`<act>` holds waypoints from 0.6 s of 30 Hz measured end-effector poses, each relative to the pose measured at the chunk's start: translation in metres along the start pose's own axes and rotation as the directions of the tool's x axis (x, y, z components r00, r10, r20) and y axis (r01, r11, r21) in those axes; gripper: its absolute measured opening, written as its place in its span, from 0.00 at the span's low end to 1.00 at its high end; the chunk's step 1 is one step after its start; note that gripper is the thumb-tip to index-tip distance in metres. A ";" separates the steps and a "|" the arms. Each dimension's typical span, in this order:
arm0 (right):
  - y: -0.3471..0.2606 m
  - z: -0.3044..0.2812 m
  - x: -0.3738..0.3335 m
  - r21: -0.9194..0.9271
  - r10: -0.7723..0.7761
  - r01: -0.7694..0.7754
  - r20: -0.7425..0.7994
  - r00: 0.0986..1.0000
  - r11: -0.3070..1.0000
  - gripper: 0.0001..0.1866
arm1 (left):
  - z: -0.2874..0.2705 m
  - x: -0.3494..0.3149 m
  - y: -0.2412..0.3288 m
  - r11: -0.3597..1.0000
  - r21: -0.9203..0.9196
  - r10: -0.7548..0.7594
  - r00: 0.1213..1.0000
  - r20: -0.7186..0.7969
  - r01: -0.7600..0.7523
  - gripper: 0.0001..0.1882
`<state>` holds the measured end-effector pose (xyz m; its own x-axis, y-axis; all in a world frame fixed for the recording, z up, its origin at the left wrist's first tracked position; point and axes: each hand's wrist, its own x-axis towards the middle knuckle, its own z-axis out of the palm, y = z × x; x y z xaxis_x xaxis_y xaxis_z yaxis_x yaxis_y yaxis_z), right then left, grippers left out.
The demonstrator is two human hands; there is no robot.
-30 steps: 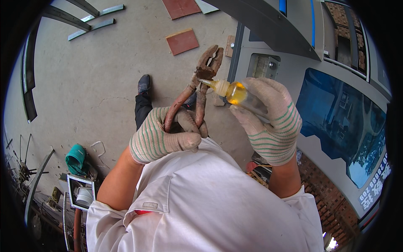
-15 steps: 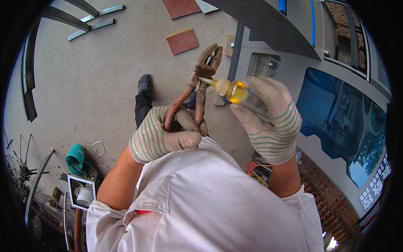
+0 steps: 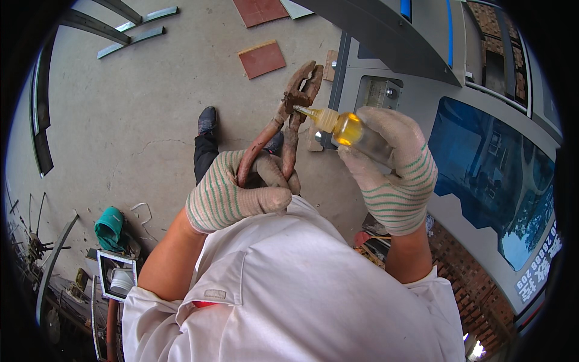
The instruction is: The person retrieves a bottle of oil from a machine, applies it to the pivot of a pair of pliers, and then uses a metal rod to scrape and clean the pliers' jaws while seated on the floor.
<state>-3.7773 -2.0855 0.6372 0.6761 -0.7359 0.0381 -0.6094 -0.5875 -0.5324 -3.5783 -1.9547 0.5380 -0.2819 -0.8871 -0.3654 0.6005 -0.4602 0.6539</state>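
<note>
My left hand (image 3: 241, 187), in a white knit glove with green stripes, grips a pair of rusty pliers (image 3: 258, 149) by the handles. The jaws point up and away from me, slightly parted, and the handles are spread. In my right hand (image 3: 395, 172), gloved the same way, is a small clear oil bottle (image 3: 348, 130) with yellow liquid near its neck. It is tilted, and its thin nozzle tip is at the pliers' pivot. Whether the tip touches the metal I cannot tell. My fingers cover part of the bottle's body.
A large grey machine (image 3: 416, 108) with a blue window (image 3: 491, 175) stands on the right. Reddish boards (image 3: 262, 59) lie on the concrete floor (image 3: 145, 108) ahead. Metal bars (image 3: 131, 42) are at the far left. A green container (image 3: 110, 226) and scrap sit at the lower left.
The oil bottle and my right hand have shifted slightly right. The pliers have also moved a little to the right. Both hands keep their hold.
</note>
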 end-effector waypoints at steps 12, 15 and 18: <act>0.002 -0.003 -0.003 -0.069 -0.026 0.028 0.027 0.999 0.997 0.26 | 0.005 0.002 0.003 1.000 -0.002 -0.030 0.999 -0.031 0.030 0.14; 0.002 -0.002 -0.003 -0.074 -0.006 0.008 0.022 1.000 0.997 0.26 | 0.009 0.001 0.005 0.999 -0.014 -0.042 0.997 -0.066 0.041 0.14; 0.004 0.001 -0.004 -0.072 -0.017 0.017 0.001 1.000 0.997 0.26 | 0.013 0.002 0.009 0.994 -0.011 -0.110 0.988 -0.109 0.110 0.14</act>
<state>-3.7823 -2.0852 0.6342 0.6865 -0.7256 0.0466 -0.6263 -0.6226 -0.4693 -3.5832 -1.9613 0.5522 -0.2635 -0.8217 -0.5053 0.5739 -0.5546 0.6026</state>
